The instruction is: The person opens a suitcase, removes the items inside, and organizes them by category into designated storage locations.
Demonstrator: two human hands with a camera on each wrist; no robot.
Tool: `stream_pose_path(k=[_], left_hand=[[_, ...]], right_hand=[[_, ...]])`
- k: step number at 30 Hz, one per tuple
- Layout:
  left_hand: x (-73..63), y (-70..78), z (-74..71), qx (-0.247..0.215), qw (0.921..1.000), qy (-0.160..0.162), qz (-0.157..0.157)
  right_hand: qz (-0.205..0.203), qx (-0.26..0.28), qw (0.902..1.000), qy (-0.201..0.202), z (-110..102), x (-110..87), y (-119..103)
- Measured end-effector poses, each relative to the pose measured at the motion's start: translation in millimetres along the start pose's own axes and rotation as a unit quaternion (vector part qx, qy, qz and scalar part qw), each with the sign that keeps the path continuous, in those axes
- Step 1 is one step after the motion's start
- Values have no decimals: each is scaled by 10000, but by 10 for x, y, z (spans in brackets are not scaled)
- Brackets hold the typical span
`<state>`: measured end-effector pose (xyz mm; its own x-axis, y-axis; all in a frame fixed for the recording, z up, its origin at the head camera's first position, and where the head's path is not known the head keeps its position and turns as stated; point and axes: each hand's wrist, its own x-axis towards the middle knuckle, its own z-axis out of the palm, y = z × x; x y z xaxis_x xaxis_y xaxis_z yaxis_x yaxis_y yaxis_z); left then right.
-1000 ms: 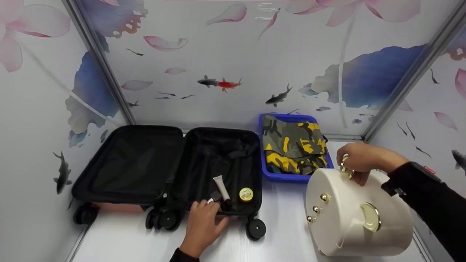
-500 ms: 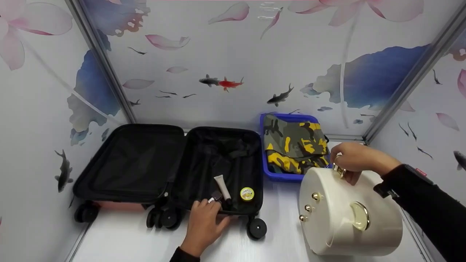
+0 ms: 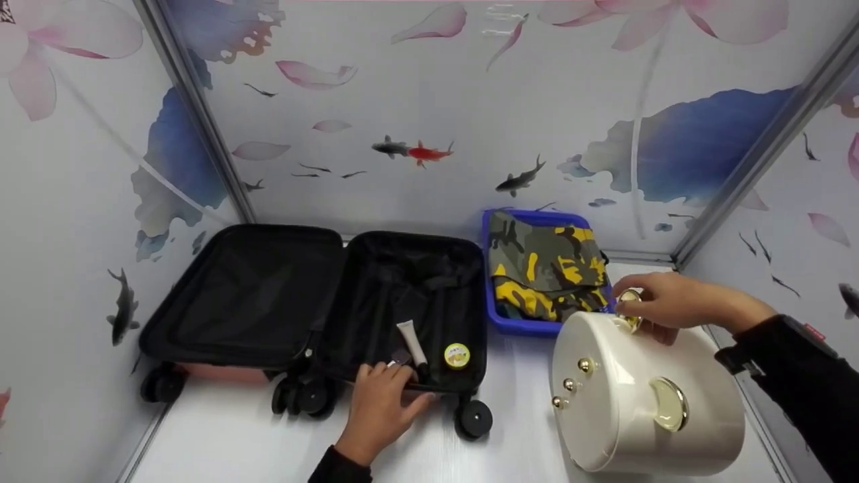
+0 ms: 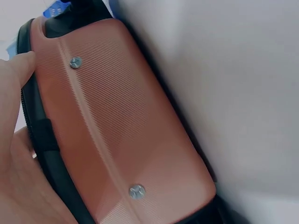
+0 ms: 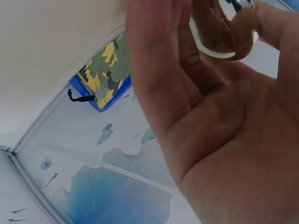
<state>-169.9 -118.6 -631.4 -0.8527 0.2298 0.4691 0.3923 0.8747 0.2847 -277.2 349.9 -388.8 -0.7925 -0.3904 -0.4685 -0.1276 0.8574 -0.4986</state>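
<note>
The black-lined suitcase (image 3: 409,255) lies unfolded on the white surface. My left hand (image 3: 382,406) holds its front rim, fingers over the inside and thumb outside; the left wrist view shows the thumb against the edge of the pink shell (image 4: 112,116). Close to those fingertips lies a small dark item (image 3: 401,355), partly covered, beside a pale tube (image 3: 411,341) with a black cap and a round yellow tin (image 3: 457,356). Around the gold ring handle (image 3: 630,303) of a cream rounded case (image 3: 644,402), my right hand (image 3: 678,300) has its fingers loosened.
A blue tray (image 3: 530,327) with a folded camouflage garment (image 3: 547,261) stands between the suitcase and the back wall's right part. Patterned panels (image 3: 429,100) enclose the surface on three sides. The suitcase wheels (image 3: 474,419) stick out toward the front.
The cream case has shifted slightly left and now stands on the surface. My right fingers have loosened from its handle. My left hand stays at the rim, and the dark item shows less.
</note>
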Motion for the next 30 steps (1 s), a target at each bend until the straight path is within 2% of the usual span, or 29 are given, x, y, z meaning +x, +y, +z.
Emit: stream_pose_path(k=[5,8,10,13,17,19,24,30], left_hand=[[104,249,21,-797,9962,350,46],[242,503,35,-1184,9915,517,166],[353,695,41,-1403,9882,518,340],[534,981,49,-1737,9820,244,705],[780,1327,86,-1868,9745,-328,1199],[889,1483,109,-1890,9709,-620,1336],[1076,1773,172,-2066,9614,-1170,1392],[1164,1960,202,-2313,9552,-1249,1359]], right_hand=[[-329,-114,9991,230,91,-1,88],[-500,-323,9967,553,139,22,123],[-540,-466,9948,726,162,29,146],[-519,-504,9939,834,176,32,161],[-505,-483,9939,853,176,39,159],[-515,-501,9938,854,178,45,158],[-452,-526,9941,839,181,47,133],[-337,-429,9956,763,153,1,108]])
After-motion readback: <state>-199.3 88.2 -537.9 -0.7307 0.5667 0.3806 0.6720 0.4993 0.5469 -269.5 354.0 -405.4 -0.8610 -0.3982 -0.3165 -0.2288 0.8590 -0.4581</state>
